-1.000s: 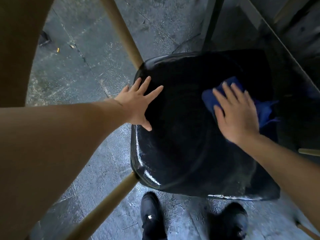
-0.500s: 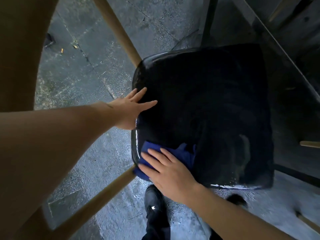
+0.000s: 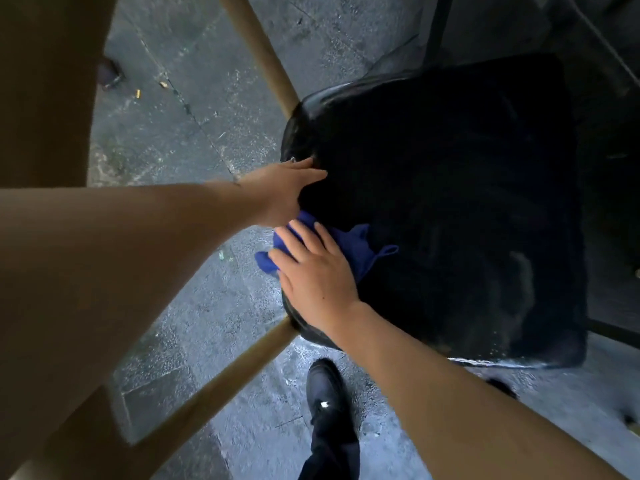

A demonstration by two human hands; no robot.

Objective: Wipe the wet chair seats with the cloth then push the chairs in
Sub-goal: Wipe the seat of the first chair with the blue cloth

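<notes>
A chair with a shiny black seat [image 3: 450, 209] and tan wooden arm rails stands right below me. My right hand [image 3: 315, 271] lies flat on a blue cloth [image 3: 360, 247] and presses it on the seat's left edge, fingers straight. Part of the cloth hangs over that edge. My left hand [image 3: 287, 188] rests with straight fingers on the seat's left rim, just above the cloth. The seat's near edge glistens with water.
Two tan wooden rails [image 3: 263, 60] [image 3: 221, 379] run from the seat's left corners outward. A dark table edge [image 3: 602, 39] sits at the top right beside the seat. My black shoe [image 3: 325, 407] stands on the wet stone floor [image 3: 194, 140] below.
My right hand has slid the cloth from the seat's far right to the near left corner, then up along the left edge. My left hand drew back toward the rim.
</notes>
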